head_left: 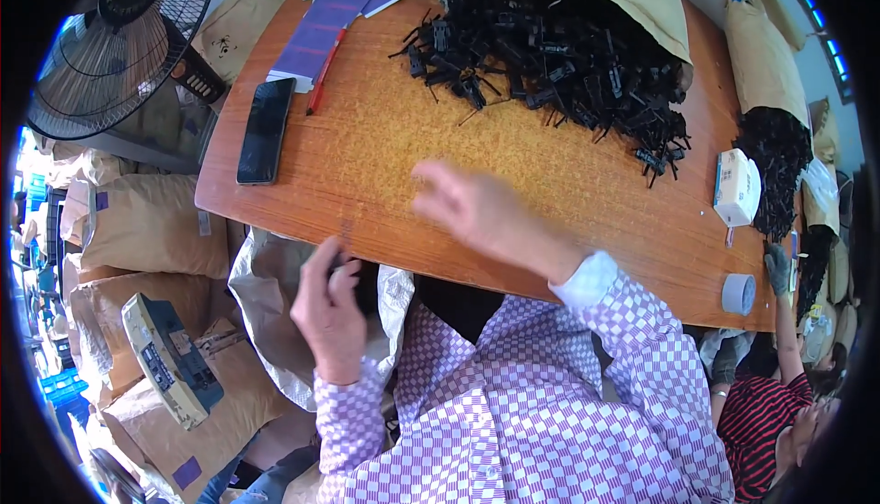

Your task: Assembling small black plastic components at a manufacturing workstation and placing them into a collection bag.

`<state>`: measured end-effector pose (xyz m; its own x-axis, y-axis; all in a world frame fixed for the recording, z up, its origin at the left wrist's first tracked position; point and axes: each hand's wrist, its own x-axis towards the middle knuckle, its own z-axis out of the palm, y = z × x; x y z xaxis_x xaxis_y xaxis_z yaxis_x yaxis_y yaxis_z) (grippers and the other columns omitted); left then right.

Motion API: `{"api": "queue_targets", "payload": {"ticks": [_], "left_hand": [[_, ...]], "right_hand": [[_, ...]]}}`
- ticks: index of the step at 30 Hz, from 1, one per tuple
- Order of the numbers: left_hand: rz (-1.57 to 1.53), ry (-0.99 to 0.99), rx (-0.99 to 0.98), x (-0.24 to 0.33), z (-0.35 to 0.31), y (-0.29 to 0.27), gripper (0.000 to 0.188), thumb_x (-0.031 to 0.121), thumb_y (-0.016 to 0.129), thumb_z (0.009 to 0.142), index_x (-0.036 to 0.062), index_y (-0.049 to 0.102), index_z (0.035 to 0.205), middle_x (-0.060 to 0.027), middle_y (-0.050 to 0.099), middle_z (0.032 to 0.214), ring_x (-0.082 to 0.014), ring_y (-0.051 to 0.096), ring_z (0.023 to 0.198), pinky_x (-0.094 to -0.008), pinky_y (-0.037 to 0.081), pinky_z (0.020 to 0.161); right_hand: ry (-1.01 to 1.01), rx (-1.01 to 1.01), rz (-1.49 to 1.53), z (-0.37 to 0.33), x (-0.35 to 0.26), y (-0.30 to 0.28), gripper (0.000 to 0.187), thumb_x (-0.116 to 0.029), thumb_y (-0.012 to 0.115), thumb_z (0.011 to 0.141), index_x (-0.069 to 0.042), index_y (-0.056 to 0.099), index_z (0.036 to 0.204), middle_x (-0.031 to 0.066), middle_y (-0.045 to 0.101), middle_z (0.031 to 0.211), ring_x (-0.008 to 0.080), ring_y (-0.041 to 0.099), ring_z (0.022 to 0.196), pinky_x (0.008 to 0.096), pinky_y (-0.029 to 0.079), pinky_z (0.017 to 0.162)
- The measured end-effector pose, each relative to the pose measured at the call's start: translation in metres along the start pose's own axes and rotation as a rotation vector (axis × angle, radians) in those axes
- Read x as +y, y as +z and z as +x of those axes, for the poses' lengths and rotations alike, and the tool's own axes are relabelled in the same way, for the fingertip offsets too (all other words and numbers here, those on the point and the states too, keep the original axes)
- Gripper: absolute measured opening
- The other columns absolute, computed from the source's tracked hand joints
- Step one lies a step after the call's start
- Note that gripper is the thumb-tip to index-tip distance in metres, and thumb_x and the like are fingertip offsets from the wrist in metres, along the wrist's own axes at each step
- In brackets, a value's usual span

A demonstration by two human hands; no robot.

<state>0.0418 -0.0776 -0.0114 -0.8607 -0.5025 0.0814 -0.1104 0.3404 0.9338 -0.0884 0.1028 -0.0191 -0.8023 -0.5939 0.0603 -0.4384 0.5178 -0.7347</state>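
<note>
Bright even daylight, motion-blurred right hand (477, 211), fisheye-bent edges, dark corners

On my wooden table (385, 137) lie a black phone (266, 130), a red pen (324, 71), purple sheets (335, 9), a tissue pack (736, 187) and a tape roll (738, 293). A fan (124, 37) stands at my left, above paper sacks (151, 224).

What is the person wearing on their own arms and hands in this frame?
Both arms are in long sleeves of a purple-and-white checked shirt. The right sleeve ends in a plain white turned-back cuff; the left sleeve has a checked cuff. The left hand and the motion-blurred right hand are bare: no gloves, and no rings or watch visible.
</note>
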Motion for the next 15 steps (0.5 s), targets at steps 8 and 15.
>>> {"api": "queue_targets", "payload": {"ticks": [8,15], "left_hand": [[0.828,0.349,-0.059,-0.043,0.003,-0.041,0.041,0.000,0.059,0.082,0.0065,0.054,0.122,-0.0173,0.054,0.120,-0.0361,0.058,0.101,-0.0350,0.050,0.079],[-0.311,-0.131,-0.402,0.026,0.009,0.028,0.076,0.004,0.067,0.082,0.0050,0.025,0.145,-0.0173,0.049,0.128,-0.0178,0.061,0.094,-0.0243,0.050,0.072]], "right_hand": [[0.116,0.350,-0.535,0.034,0.092,-0.051,0.020,-0.017,0.057,0.091,-0.005,0.054,0.106,0.0143,0.062,0.066,0.0257,0.062,0.058,0.0374,0.049,0.055],[0.101,0.115,0.278,-0.017,0.010,-0.030,0.010,-0.009,0.058,0.090,-0.001,0.054,0.091,0.0074,0.053,0.065,0.0160,0.051,0.056,0.0310,0.042,0.054]]}}
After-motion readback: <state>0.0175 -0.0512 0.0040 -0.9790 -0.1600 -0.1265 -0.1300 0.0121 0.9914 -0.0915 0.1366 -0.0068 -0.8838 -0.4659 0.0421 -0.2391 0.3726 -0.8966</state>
